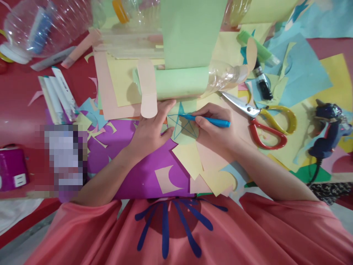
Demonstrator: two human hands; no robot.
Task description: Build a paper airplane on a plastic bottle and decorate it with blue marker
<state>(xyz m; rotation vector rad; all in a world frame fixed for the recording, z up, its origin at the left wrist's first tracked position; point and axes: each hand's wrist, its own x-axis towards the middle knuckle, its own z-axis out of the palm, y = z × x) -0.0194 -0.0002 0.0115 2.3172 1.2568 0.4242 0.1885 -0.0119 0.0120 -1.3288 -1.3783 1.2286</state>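
Note:
My right hand [213, 123] is closed around a blue marker [216, 121], its tip on a pale green sheet [190, 137]. A star outline in blue lines [180, 123] is drawn there, partly coloured in at its upper point. My left hand [154, 129] lies flat with fingers stretched at the sheet's left edge. Just beyond lies a plastic bottle [223, 77] on its side, wrapped in light green paper [182, 81]. A peach paper strip with rounded ends [149, 88] lies across the wrap's left end, near my left fingers.
Scissors [250, 110] with red and yellow handles lie open at right, near a glue gun [328, 129]. White markers [59, 95] and a pixelated object [66, 158] are at left. Purple paper [124, 147] and scraps cover the table. A large clear bottle [63, 29] lies behind.

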